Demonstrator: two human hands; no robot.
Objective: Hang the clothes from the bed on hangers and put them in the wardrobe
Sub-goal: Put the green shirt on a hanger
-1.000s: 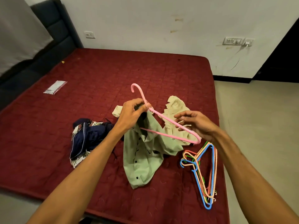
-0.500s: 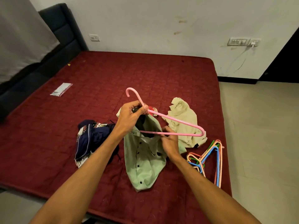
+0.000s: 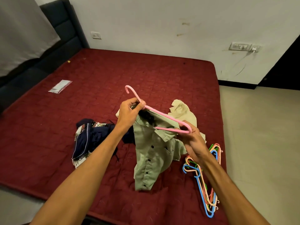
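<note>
A pink hanger point(image 3: 164, 114) is held over the dark red bed point(image 3: 100, 88). My left hand point(image 3: 129, 111) grips it just below the hook, together with the collar of a pale green button shirt point(image 3: 151, 153). My right hand point(image 3: 191, 140) holds the shirt's shoulder at the hanger's right end. The shirt's lower part hangs down onto the bed. A cream garment point(image 3: 183, 112) lies crumpled behind the hanger. A navy and patterned pile of clothes point(image 3: 87, 140) sits to the left.
Several coloured hangers point(image 3: 206, 189) lie stacked near the bed's right edge. A clear plastic packet point(image 3: 60, 86) rests at the far left of the bed. A dark headboard point(image 3: 61, 30) stands at the left; tiled floor point(image 3: 259, 143) lies to the right.
My right hand moved from the shirt front under the hanger to the hanger's right end, pulling the shirt's shoulder up there. The left hand kept its grip.
</note>
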